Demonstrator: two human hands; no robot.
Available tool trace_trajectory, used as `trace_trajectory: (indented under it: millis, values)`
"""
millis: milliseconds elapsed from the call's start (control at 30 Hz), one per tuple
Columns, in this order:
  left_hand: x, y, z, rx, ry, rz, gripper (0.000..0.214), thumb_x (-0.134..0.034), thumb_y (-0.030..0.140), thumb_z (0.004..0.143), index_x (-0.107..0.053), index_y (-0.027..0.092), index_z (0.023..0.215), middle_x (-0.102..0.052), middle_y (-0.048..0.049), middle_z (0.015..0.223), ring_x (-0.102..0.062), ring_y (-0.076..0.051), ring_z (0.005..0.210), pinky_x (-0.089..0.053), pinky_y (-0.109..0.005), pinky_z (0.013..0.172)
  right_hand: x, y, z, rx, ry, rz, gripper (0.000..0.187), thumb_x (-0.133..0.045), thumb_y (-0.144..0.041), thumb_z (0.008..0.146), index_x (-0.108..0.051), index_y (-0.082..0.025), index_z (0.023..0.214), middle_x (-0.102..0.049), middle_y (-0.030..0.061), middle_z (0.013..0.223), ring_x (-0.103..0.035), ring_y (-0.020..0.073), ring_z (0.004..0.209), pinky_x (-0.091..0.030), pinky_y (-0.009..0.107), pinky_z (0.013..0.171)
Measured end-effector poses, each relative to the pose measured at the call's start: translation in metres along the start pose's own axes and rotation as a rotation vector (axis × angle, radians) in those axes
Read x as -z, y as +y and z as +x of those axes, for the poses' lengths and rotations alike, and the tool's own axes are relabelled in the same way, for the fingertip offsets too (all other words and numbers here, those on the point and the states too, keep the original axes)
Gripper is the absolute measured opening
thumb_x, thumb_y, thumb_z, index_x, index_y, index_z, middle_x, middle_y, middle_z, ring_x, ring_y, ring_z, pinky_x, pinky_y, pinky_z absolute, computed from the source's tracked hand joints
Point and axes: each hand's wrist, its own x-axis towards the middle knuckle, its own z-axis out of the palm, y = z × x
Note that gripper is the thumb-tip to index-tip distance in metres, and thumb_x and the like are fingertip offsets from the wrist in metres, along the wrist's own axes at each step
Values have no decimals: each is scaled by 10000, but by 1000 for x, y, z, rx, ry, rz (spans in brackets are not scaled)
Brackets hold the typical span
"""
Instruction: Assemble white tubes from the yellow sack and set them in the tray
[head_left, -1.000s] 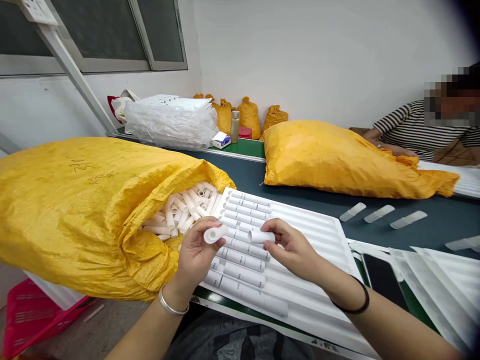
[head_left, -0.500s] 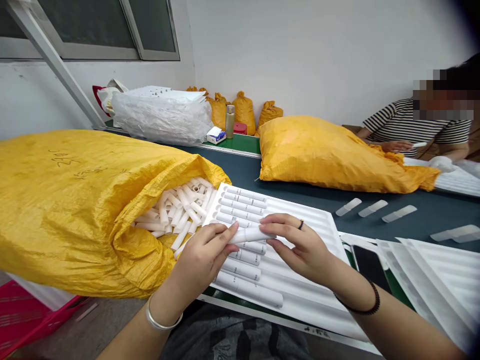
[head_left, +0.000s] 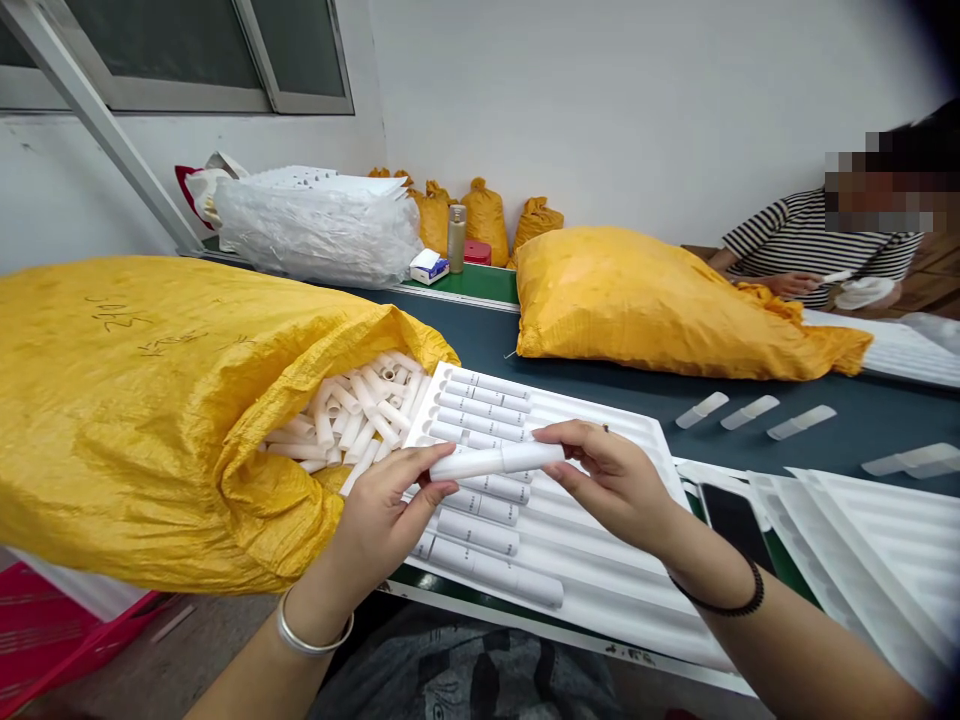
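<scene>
Both my hands hold one long white tube [head_left: 496, 460] level above a white grooved tray [head_left: 600, 570]. My left hand [head_left: 386, 515] pinches the tube's left end, and my right hand [head_left: 611, 480] grips its right end. The tube shows a seam near the middle, where two pieces meet. Several finished white tubes [head_left: 480, 490] lie in the tray's left grooves. To the left, an open yellow sack [head_left: 150, 400] spills many short white tube pieces [head_left: 352, 415] beside the tray.
A second yellow sack [head_left: 660, 310] lies on the dark green belt [head_left: 825, 455]. Three clear caps [head_left: 750, 412] sit on the belt. More white trays [head_left: 885, 550] stack at right beside a black phone [head_left: 731, 515]. A person in a striped shirt [head_left: 817, 245] works at far right.
One second ago each hand held a separate short piece. They were brought together, and now the joined tube is held up level between both hands.
</scene>
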Motion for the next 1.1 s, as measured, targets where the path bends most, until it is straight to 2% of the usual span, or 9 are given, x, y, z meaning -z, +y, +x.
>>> trace_trajectory:
  millis: [133, 300, 433, 567, 633, 733, 867, 967, 1100]
  values:
    - [-3, 9, 3, -150, 29, 63, 302, -603, 147, 865, -603, 159, 1166, -710, -68, 994, -656, -150, 917, -513, -235, 829, 3, -2, -1, -73, -33, 21, 224, -592, -263, 897, -606, -214, 1115, -697, 70, 986, -664, 172, 811, -536, 268, 675]
    - [-14, 8, -2, -133, 3, 72, 295, -571, 139, 877, -587, 180, 1168, -705, -62, 1008, -657, -156, 942, -509, -237, 851, -3, -8, -9, 9, -97, -45, 235, -578, -251, 907, -596, -196, 1135, -705, 71, 982, -669, 168, 827, -534, 272, 743]
    - [-22, -4, -9, -132, -190, 86, 412, -570, 243, 894, -503, 223, 1300, -693, -61, 1032, -659, -167, 928, -527, -257, 816, -19, 18, -11, 56, -233, -302, 222, -641, -240, 846, -643, -179, 1059, -698, 92, 981, -651, 204, 886, -518, 302, 791]
    - [-7, -49, -12, 106, -182, 316, 588, -481, 419, 911, -341, 186, 1433, -613, -136, 1219, -616, -254, 1056, -505, -398, 906, 13, 88, 3, -329, -4, -631, 153, -663, -283, 765, -663, -194, 889, -679, 82, 902, -616, 226, 891, -470, 307, 820]
    - [6, -78, -13, 287, -111, 477, 531, -409, 428, 909, -479, 105, 1324, -614, -175, 1181, -581, -305, 1106, -459, -453, 960, 51, 128, 6, -520, 156, -719, 256, -570, -275, 820, -622, -149, 1038, -660, 131, 999, -599, 250, 936, -448, 334, 830]
    - [17, -109, -14, 560, -296, 603, 490, -386, 394, 867, -598, 54, 1148, -638, -208, 1119, -585, -336, 1093, -446, -440, 949, 102, 179, -4, -862, 266, -791, 272, -515, -266, 851, -608, -88, 1035, -660, 167, 917, -608, 270, 867, -443, 332, 729]
    - [8, -113, -12, 698, -531, 582, 414, -413, 370, 840, -592, 111, 1109, -701, -161, 1001, -655, -295, 968, -481, -356, 810, 120, 218, -30, -1176, 147, -749, 238, -605, -325, 859, -635, -99, 930, -665, 96, 859, -621, 198, 771, -472, 315, 704]
    - [-3, -106, -7, 721, -526, 608, 375, -421, 372, 834, -576, 128, 1073, -713, -162, 898, -674, -320, 881, -471, -359, 711, 119, 226, -38, -1267, 20, -710, 247, -592, -360, 896, -619, -125, 966, -651, 34, 878, -611, 134, 734, -495, 302, 711]
    - [-8, -102, -2, 701, -535, 616, 373, -464, 363, 817, -528, 165, 1127, -710, -153, 904, -676, -322, 840, -452, -349, 678, 136, 212, -27, -1342, -168, -697, 169, -668, -245, 780, -633, -122, 670, -614, 69, 606, -584, 179, 559, -446, 308, 590]
